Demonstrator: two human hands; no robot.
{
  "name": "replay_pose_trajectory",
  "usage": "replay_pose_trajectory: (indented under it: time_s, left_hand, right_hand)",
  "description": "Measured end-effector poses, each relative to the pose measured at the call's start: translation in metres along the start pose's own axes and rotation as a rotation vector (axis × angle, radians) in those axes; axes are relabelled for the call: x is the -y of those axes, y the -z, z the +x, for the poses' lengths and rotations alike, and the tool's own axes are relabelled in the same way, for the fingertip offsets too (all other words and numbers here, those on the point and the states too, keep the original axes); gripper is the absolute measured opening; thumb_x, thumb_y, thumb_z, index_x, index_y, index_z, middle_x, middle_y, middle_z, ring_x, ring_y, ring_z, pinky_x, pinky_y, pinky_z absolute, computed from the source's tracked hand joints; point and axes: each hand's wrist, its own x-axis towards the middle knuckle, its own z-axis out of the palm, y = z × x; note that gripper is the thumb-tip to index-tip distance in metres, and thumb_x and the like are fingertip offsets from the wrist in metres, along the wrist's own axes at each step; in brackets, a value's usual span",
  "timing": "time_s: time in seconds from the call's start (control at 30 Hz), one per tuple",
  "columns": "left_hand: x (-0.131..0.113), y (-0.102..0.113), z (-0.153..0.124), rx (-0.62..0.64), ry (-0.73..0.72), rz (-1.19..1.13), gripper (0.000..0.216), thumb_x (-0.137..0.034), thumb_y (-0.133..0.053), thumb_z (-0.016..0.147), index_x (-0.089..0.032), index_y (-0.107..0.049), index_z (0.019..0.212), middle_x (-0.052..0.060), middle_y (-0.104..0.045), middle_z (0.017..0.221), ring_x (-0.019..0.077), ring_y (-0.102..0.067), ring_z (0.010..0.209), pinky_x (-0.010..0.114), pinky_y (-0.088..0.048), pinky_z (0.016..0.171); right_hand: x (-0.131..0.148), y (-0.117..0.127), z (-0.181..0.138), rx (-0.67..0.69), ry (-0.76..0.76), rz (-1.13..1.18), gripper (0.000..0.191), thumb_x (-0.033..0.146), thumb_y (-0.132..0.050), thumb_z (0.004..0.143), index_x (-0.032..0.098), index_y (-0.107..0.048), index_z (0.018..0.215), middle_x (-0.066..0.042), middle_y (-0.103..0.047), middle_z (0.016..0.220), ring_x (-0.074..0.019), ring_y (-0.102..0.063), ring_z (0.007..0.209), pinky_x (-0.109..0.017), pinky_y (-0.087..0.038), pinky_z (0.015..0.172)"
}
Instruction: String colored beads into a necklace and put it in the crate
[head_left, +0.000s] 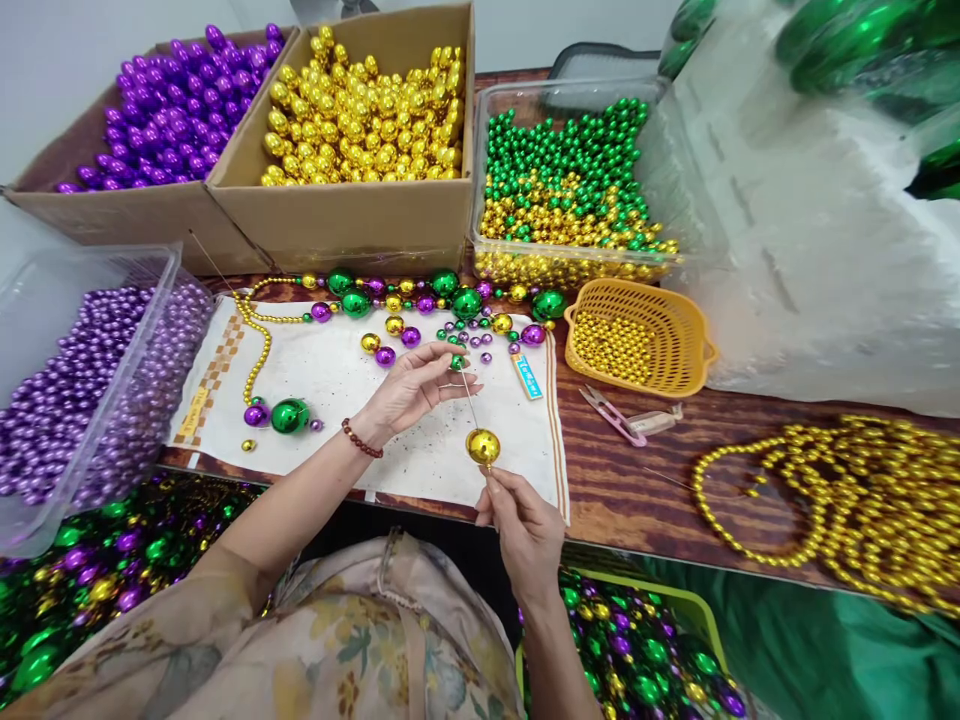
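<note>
My left hand [409, 385] is pinched above a white cloth [360, 420], its fingertips closed on a small green bead [456, 362] at the top of a thin needle [470, 400]. A large gold bead [482, 446] sits on that needle lower down. My right hand [525, 530] is pinched just below the gold bead, holding the needle's lower end. A strand of green, purple and gold beads [420, 300] lies along the far edge of the cloth. A bead bracelet is on my left wrist.
Cardboard boxes of purple [172, 100] and gold beads [367, 100] stand at the back, beside a clear tub of green and gold beads [570, 180]. A yellow basket [637, 335], snips [611, 412], a gold strand pile [847, 500] and a tub of purple beads [67, 390] surround me.
</note>
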Motion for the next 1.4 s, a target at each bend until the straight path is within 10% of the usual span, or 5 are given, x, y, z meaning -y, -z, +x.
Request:
replay_pose_trajectory:
  time_s: [0.6, 0.73, 0.93, 1.07, 1.4]
  left_hand:
    - [0.006, 0.006, -0.002, 0.035, -0.142, 0.295, 0.030, -0.032, -0.078, 0.081, -0.024, -0.074, 0.109, 0.003, -0.070, 0.095, 0.0137, -0.068, 0.083, 0.035, -0.057, 0.086]
    - [0.003, 0.013, -0.013, 0.094, -0.185, 0.671, 0.037, -0.035, -0.072, 0.086, -0.024, -0.068, 0.121, 0.007, -0.070, 0.104, 0.0176, -0.067, 0.094, 0.036, -0.054, 0.087]
    - [-0.036, 0.057, 0.011, -0.294, -0.481, 1.698, 0.022, -0.022, -0.060, 0.093, -0.018, -0.069, 0.113, 0.014, -0.066, 0.120, 0.0325, -0.051, 0.119, 0.052, -0.038, 0.100]
    - [-0.044, 0.074, 0.036, -0.143, -0.443, 2.018, 0.033, -0.010, -0.064, 0.085, -0.020, -0.066, 0.116, 0.015, -0.064, 0.126, 0.0381, -0.040, 0.132, 0.055, -0.029, 0.103]
    - [-0.046, 0.055, 0.040, -0.033, -0.421, 1.294, 0.029, -0.027, -0.072, 0.083, -0.019, -0.065, 0.110, 0.010, -0.068, 0.113, 0.0251, -0.058, 0.111, 0.047, -0.040, 0.102]
  right_hand:
    - [-0.010, -0.002, -0.001, 0.005, -0.130, 0.100, 0.024, 0.038, -0.063, 0.093, 0.016, -0.072, 0.093, 0.000, -0.062, 0.061, -0.0116, -0.058, 0.046, -0.021, -0.044, 0.041]
    - [-0.021, -0.008, 0.003, -0.037, -0.159, 0.176, 0.027, 0.042, -0.065, 0.091, 0.016, -0.070, 0.091, -0.001, -0.064, 0.065, -0.0128, -0.060, 0.050, -0.022, -0.046, 0.043]
    - [-0.030, -0.014, 0.008, -0.033, -0.177, 0.234, 0.025, 0.041, -0.066, 0.090, 0.016, -0.069, 0.088, -0.001, -0.064, 0.065, -0.0125, -0.060, 0.051, -0.022, -0.047, 0.044]
    - [-0.031, -0.015, 0.008, -0.026, -0.194, 0.243, 0.027, 0.043, -0.067, 0.090, 0.016, -0.069, 0.088, -0.001, -0.065, 0.065, -0.0121, -0.060, 0.050, -0.021, -0.045, 0.043]
    - [-0.034, -0.016, 0.007, -0.039, -0.207, 0.275, 0.027, 0.043, -0.068, 0.089, 0.016, -0.069, 0.089, -0.001, -0.065, 0.065, -0.0130, -0.061, 0.050, -0.021, -0.046, 0.044]
